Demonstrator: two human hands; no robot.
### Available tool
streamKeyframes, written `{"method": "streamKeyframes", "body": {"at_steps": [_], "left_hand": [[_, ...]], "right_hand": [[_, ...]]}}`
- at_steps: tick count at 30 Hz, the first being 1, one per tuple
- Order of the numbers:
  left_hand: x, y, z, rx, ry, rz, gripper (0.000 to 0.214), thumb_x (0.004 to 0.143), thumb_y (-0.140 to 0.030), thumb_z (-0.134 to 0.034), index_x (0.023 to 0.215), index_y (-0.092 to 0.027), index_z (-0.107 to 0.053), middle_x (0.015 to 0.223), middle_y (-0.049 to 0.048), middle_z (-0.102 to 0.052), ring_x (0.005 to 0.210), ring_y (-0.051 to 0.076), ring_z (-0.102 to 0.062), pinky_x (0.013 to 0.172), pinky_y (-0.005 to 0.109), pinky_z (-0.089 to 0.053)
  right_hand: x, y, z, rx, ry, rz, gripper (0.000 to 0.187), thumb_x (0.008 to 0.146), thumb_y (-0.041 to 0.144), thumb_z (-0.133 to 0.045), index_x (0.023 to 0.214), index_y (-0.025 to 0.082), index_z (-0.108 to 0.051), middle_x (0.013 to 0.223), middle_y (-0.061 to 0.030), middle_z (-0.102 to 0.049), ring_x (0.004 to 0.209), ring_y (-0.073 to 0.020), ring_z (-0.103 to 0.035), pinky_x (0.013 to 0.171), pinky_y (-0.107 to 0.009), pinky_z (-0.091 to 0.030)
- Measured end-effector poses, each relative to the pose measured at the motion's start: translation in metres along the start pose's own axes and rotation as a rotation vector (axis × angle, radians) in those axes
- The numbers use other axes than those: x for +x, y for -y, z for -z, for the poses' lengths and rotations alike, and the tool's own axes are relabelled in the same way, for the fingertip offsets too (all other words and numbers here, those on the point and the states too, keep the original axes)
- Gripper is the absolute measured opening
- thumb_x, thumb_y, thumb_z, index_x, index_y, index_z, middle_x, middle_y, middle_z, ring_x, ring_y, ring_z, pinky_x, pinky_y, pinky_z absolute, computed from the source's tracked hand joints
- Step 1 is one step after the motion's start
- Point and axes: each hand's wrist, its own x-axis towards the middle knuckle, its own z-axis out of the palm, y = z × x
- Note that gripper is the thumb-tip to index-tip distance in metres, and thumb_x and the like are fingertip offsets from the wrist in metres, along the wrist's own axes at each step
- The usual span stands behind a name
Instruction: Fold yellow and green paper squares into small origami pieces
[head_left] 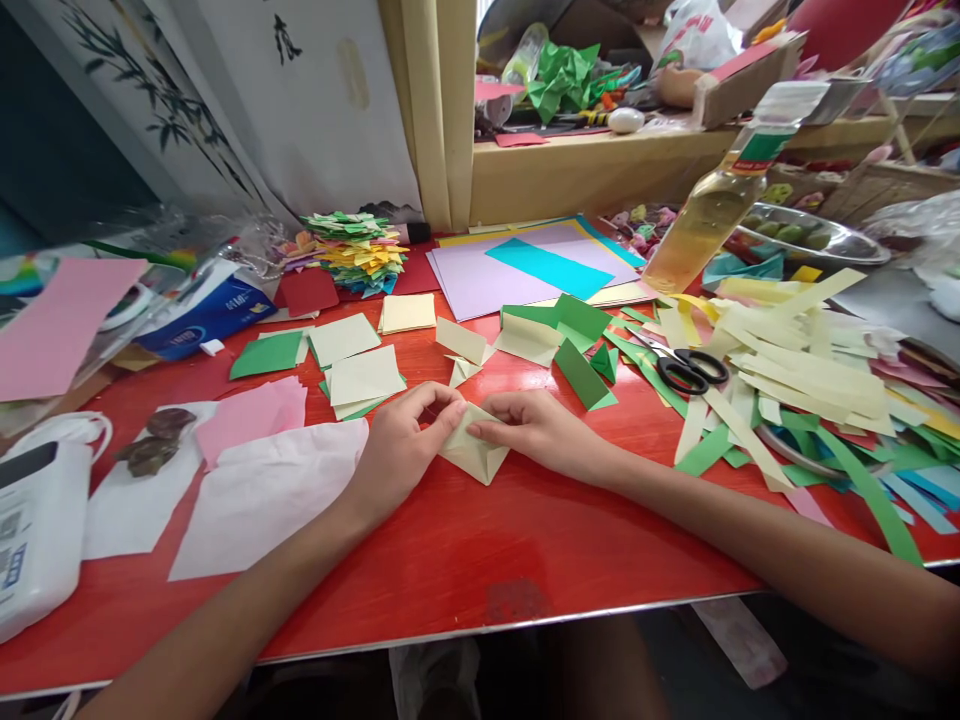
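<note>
A small pale-yellow square of folded paper (480, 462) is held just over the red table (450, 560), with crease lines showing on its lower half. My left hand (409, 435) pinches its upper left edge between thumb and fingers. On the right side, my right hand (536, 428) grips it too, thumb lying across the front. Just beyond my hands are a small folded cream piece (461, 370) and a creased cream strip (461, 340). Folded green pieces (583, 375) stand a little to the right. My fingers cover part of the paper's top edge.
Black-handled scissors (690, 370) lie among paper offcuts (810, 365) on the right. A glass bottle (709, 215) stands behind them. Stacked paper squares (366, 378), white sheets (262, 500) and a white device (41, 530) are at left. Folded paper pieces (360, 250) form a pile at the back.
</note>
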Motion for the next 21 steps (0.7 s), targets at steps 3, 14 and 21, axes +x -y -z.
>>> {"method": "streamKeyframes", "body": {"at_steps": [3, 14, 21], "left_hand": [[-0.0015, -0.0025, -0.0002, 0.071, 0.041, -0.067, 0.019, 0.086, -0.032, -0.044, 0.076, -0.019, -0.052, 0.076, -0.0019, -0.057, 0.070, 0.011, -0.051, 0.063, 0.021, -0.039], [0.0038, -0.0033, 0.0056, 0.058, 0.104, 0.042, 0.022, 0.085, -0.037, -0.044, 0.075, -0.020, -0.053, 0.067, -0.0041, -0.052, 0.062, 0.011, -0.045, 0.060, 0.022, -0.034], [0.0050, 0.0043, 0.0048, -0.150, 0.131, 0.141, 0.025, 0.085, -0.041, -0.041, 0.086, -0.021, -0.056, 0.068, -0.0024, -0.055, 0.068, 0.013, -0.052, 0.067, 0.026, -0.038]], "right_hand": [[-0.0003, -0.0004, 0.0006, -0.010, 0.020, 0.001, 0.037, 0.085, 0.038, -0.047, 0.058, 0.017, -0.031, 0.057, 0.0049, -0.023, 0.051, -0.0069, -0.023, 0.045, -0.024, -0.015], [0.0037, -0.0035, 0.0037, 0.286, -0.089, -0.103, 0.028, 0.079, 0.038, -0.056, 0.066, 0.013, -0.053, 0.060, 0.0026, -0.044, 0.053, -0.0072, -0.037, 0.049, -0.022, -0.029], [0.0053, -0.0044, 0.0065, 0.351, -0.135, -0.151, 0.024, 0.079, 0.036, -0.056, 0.072, 0.013, -0.057, 0.064, -0.0009, -0.058, 0.053, -0.0093, -0.054, 0.050, -0.022, -0.043]]}}
